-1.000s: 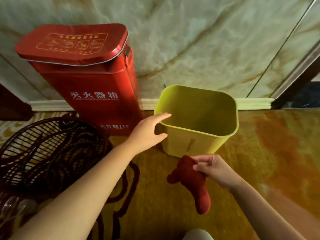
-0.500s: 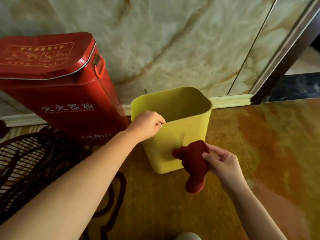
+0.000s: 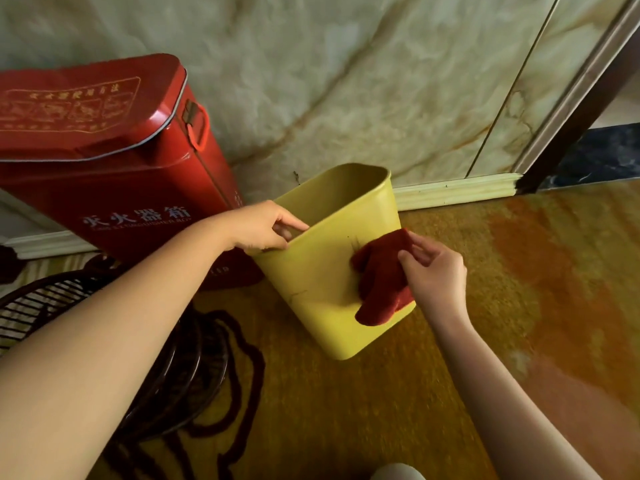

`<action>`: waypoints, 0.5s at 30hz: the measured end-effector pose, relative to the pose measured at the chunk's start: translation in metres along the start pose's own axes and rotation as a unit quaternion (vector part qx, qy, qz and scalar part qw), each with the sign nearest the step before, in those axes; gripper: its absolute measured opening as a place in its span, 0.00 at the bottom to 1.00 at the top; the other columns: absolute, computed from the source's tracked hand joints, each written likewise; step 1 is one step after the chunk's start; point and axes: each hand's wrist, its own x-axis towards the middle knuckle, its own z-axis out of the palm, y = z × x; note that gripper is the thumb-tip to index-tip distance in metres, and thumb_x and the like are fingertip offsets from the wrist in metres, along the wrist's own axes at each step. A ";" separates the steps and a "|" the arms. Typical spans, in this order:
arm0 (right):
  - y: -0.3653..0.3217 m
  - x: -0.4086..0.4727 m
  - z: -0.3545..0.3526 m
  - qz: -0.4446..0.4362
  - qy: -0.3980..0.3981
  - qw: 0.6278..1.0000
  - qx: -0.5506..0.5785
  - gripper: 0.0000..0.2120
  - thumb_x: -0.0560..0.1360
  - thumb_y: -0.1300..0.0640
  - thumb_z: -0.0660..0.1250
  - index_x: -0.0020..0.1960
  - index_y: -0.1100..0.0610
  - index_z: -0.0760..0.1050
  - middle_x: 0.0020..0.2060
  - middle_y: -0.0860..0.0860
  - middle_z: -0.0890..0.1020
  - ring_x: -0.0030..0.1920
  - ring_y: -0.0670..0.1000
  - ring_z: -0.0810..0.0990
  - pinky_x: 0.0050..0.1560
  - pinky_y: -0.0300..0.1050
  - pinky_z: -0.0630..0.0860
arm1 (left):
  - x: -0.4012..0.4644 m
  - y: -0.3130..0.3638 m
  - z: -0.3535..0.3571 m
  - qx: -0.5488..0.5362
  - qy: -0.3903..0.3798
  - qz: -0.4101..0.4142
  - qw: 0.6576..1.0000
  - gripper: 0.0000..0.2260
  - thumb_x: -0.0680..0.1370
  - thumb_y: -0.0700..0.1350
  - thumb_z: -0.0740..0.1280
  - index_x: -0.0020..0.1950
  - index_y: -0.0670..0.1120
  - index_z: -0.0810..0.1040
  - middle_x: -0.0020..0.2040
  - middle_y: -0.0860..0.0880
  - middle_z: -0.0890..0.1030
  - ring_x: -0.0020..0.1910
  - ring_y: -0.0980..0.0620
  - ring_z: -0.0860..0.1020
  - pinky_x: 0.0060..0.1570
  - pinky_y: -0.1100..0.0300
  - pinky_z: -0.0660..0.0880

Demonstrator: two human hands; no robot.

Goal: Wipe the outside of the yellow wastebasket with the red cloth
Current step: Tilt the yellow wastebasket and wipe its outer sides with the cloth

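Pinching the bin (image 3: pixel 322 289) rim, the left hand (image 3: pixel 263 226) tilts it (inside looks empty); the right hand (image 3: pixel 433 271) presses the cloth (image 3: pixel 381 278) on its near wall, fingers closed on it.

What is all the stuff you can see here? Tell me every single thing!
wastebasket: one, yellow, tilted on the floor in the middle
cloth: one, red, pressed on the wastebasket's outer side
fire extinguisher box: one, red, against the wall, left of the wastebasket
wire cage thing: one, dark, lower left, partly hidden by the arm
wall: pale marble, behind everything
baseboard: pale, along the wall's foot
floor: yellow-orange with dark swirls
left hand: one, pinching the wastebasket's rim
right hand: one, holding the cloth
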 end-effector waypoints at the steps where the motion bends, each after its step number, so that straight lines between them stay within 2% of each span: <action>1: -0.008 -0.001 0.003 -0.045 0.029 0.998 -0.038 0.17 0.73 0.61 0.65 0.61 0.54 0.75 0.56 0.52 0.82 0.55 0.47 0.80 0.54 0.43 0.77 | 0.002 0.000 -0.002 0.002 0.005 -0.002 1.000 0.20 0.72 0.33 0.65 0.61 0.48 0.75 0.41 0.52 0.78 0.32 0.62 0.73 0.21 0.75 0.64; 3: -0.021 -0.004 0.019 -0.153 0.058 0.980 -0.110 0.17 0.73 0.58 0.64 0.62 0.53 0.75 0.55 0.52 0.83 0.53 0.51 0.81 0.54 0.46 0.76 | 0.007 -0.001 -0.002 -0.005 0.010 0.010 1.000 0.19 0.72 0.33 0.66 0.61 0.46 0.75 0.43 0.47 0.79 0.32 0.62 0.74 0.21 0.75 0.64; 5: -0.028 -0.002 0.044 -0.240 -0.006 0.960 -0.142 0.16 0.74 0.55 0.63 0.62 0.51 0.74 0.55 0.53 0.83 0.52 0.55 0.81 0.51 0.48 0.76 | 0.013 -0.004 -0.002 -0.022 0.010 0.023 0.999 0.19 0.72 0.33 0.66 0.61 0.45 0.75 0.45 0.46 0.79 0.30 0.68 0.74 0.23 0.77 0.63; 6: -0.029 0.001 0.057 -0.261 -0.048 0.955 -0.133 0.16 0.75 0.56 0.62 0.63 0.51 0.74 0.54 0.54 0.83 0.52 0.56 0.80 0.51 0.48 0.74 | 0.016 -0.007 -0.003 -0.029 0.016 0.028 0.999 0.19 0.72 0.32 0.66 0.61 0.45 0.75 0.45 0.45 0.79 0.29 0.70 0.74 0.23 0.77 0.63; 7: -0.026 0.006 0.068 -0.275 -0.056 0.951 -0.132 0.17 0.76 0.56 0.62 0.64 0.51 0.73 0.53 0.54 0.81 0.54 0.57 0.77 0.53 0.49 0.70 | 0.017 -0.011 -0.005 -0.033 0.026 0.033 0.999 0.19 0.72 0.32 0.65 0.61 0.44 0.75 0.45 0.44 0.80 0.28 0.71 0.74 0.24 0.77 0.64; 9: -0.014 0.017 0.085 -0.249 0.007 0.954 -0.170 0.22 0.74 0.50 0.64 0.67 0.46 0.69 0.59 0.56 0.73 0.61 0.57 0.68 0.62 0.55 0.62 | 0.020 -0.019 -0.006 -0.038 0.042 0.041 0.998 0.19 0.72 0.31 0.64 0.61 0.46 0.75 0.47 0.43 0.82 0.30 0.74 0.74 0.28 0.78 0.67; 11: -0.001 0.022 0.099 -0.170 0.014 0.971 -0.165 0.31 0.71 0.41 0.63 0.71 0.38 0.55 0.71 0.57 0.57 0.73 0.56 0.50 0.70 0.63 0.48 | 0.020 -0.025 -0.007 -0.047 0.025 0.055 0.997 0.21 0.72 0.34 0.65 0.61 0.53 0.74 0.52 0.43 0.83 0.44 0.71 0.78 0.46 0.75 0.73; 12: 0.004 0.023 0.108 -0.147 0.001 0.978 -0.147 0.34 0.71 0.37 0.60 0.72 0.36 0.48 0.75 0.55 0.48 0.75 0.54 0.41 0.71 0.66 0.43 | 0.020 -0.027 -0.007 -0.060 0.001 0.062 0.996 0.23 0.72 0.34 0.65 0.61 0.57 0.72 0.54 0.44 0.82 0.49 0.66 0.78 0.54 0.70 0.72; 13: 0.008 0.023 0.116 -0.139 -0.002 0.982 -0.128 0.35 0.70 0.34 0.57 0.72 0.36 0.43 0.76 0.53 0.42 0.74 0.52 0.34 0.71 0.69 0.40 | 0.020 -0.030 -0.007 -0.075 -0.033 0.069 0.994 0.25 0.72 0.34 0.65 0.62 0.60 0.69 0.57 0.45 0.81 0.53 0.64 0.78 0.58 0.67 0.71; 15: 0.010 0.026 0.129 -0.131 0.008 0.987 -0.095 0.38 0.68 0.30 0.53 0.70 0.35 0.37 0.75 0.52 0.36 0.73 0.50 0.30 0.69 0.70 0.37 | 0.018 -0.035 -0.010 -0.093 -0.112 0.073 0.987 0.31 0.73 0.32 0.63 0.65 0.63 0.63 0.57 0.46 0.81 0.53 0.59 0.78 0.58 0.64 0.71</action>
